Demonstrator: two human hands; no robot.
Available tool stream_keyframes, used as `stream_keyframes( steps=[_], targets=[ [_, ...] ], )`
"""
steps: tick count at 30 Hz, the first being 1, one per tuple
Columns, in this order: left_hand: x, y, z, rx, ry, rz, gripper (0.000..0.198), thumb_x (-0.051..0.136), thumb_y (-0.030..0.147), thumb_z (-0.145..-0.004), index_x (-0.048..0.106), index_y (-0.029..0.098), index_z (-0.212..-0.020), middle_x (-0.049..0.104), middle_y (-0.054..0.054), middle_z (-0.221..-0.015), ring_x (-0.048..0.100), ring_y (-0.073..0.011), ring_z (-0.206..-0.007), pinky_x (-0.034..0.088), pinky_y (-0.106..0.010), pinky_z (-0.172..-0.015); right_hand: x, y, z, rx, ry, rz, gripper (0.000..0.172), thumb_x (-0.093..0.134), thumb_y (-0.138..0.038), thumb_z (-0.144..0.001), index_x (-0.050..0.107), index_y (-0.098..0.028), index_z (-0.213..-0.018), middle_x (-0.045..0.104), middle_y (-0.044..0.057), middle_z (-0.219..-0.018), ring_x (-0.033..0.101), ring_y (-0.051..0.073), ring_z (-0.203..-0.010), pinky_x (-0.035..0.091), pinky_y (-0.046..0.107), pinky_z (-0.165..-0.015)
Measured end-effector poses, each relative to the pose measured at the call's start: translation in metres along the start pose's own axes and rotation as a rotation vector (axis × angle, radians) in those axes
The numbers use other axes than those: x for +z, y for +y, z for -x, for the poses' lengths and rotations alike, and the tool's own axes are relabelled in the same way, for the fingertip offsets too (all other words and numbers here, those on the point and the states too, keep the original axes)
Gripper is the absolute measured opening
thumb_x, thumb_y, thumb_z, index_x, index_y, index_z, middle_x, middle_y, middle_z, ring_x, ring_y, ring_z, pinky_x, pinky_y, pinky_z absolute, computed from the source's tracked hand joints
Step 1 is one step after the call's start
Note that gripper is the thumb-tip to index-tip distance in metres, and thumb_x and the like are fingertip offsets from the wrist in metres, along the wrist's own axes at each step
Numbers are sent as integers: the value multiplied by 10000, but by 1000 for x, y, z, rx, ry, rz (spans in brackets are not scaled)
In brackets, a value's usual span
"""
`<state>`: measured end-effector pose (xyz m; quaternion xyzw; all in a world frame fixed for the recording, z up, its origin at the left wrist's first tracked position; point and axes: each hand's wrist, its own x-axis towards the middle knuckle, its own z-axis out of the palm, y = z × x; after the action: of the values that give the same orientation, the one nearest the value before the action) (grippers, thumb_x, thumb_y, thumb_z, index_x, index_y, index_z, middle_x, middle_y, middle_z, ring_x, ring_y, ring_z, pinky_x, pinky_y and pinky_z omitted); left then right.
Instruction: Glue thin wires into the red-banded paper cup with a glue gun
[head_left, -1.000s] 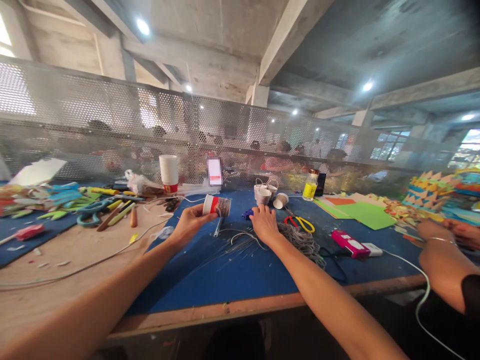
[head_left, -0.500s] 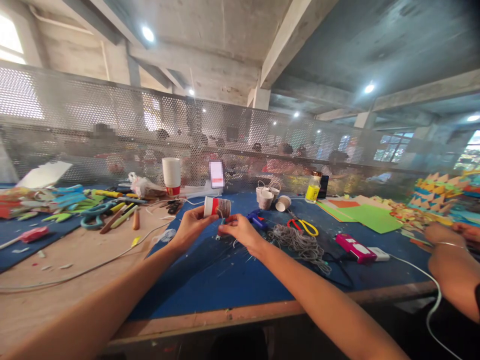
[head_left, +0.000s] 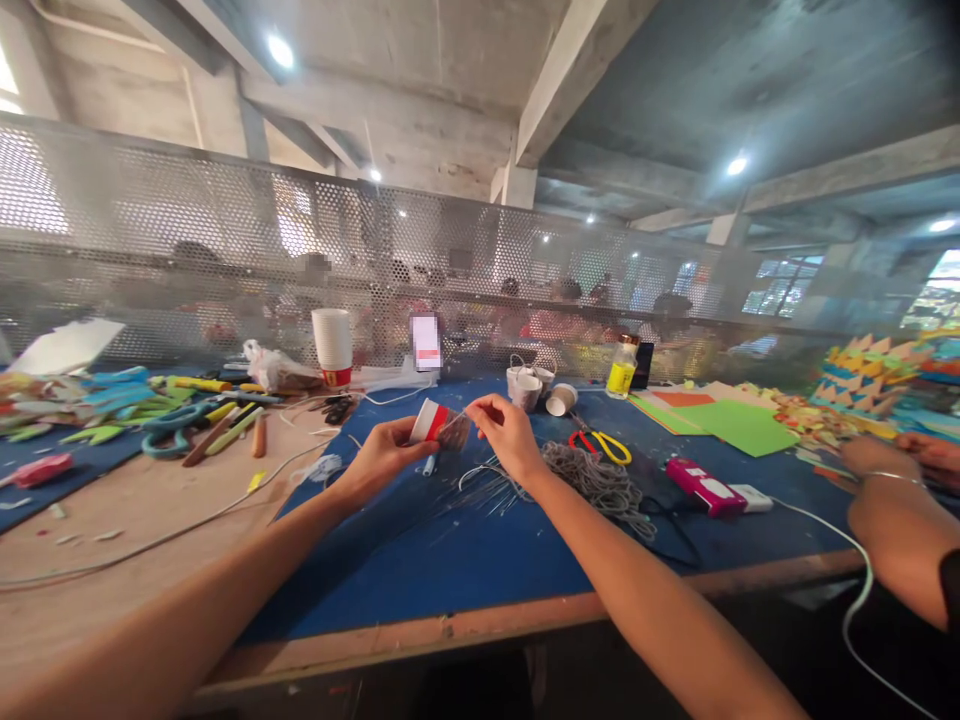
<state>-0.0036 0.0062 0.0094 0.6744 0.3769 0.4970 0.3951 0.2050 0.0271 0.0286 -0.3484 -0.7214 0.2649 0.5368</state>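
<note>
My left hand [head_left: 386,455] grips a small paper cup [head_left: 439,424], white and red, partly wrapped in grey twine, held on its side above the blue mat [head_left: 465,560]. My right hand [head_left: 506,432] is pinched against the cup's far end, fingers closed on what looks like a strand of twine. A loose heap of grey twine [head_left: 596,478] lies on the mat just right of my right wrist. Thin strands lie on the mat under my hands.
Yellow-handled scissors [head_left: 600,443], a pink box [head_left: 702,488], small cups [head_left: 536,391], a yellow bottle [head_left: 622,368] and green paper [head_left: 731,425] lie beyond. Pens and tools [head_left: 202,420] and a cup stack [head_left: 334,346] are at left. Another person's arms [head_left: 896,510] work at right. A perforated screen [head_left: 225,260] backs the table.
My right hand has come up from the mat near the twine to the cup's end, pinched there. The left hand kept hold of the cup, tilting it slightly.
</note>
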Motion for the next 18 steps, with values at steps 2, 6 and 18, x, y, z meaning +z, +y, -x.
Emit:
stream_keyframes(
  steps=[2, 6, 18],
  targets=[
    [2, 1, 1, -19, -27, -1, 330, 755, 378, -732, 741, 167, -986, 758, -51, -960, 675, -220, -850, 487, -329, -829, 0, -1, 0, -37, 5, 21, 251, 562, -427, -890, 644, -189, -884, 639, -1, -776, 589, 118, -640, 489, 230, -658],
    [3, 3, 2, -42, -56, 3, 349, 741, 407, -750, 747, 163, -1001, 759, -66, -991, 679, -232, -873, 486, -338, -842, 0, -1, 0, -102, 31, 81, 215, 567, -387, -896, 657, -193, -872, 656, 21, -850, 616, 140, -772, 502, 248, -769],
    [5, 8, 6, -52, -91, -5, 339, 750, 429, -724, 767, 192, -965, 763, -61, -953, 673, -247, -848, 499, -351, -817, 0, 0, 0, -143, 45, 144, 190, 575, -354, -898, 659, -191, -847, 651, 22, -857, 618, 139, -802, 494, 251, -811]
  ],
)
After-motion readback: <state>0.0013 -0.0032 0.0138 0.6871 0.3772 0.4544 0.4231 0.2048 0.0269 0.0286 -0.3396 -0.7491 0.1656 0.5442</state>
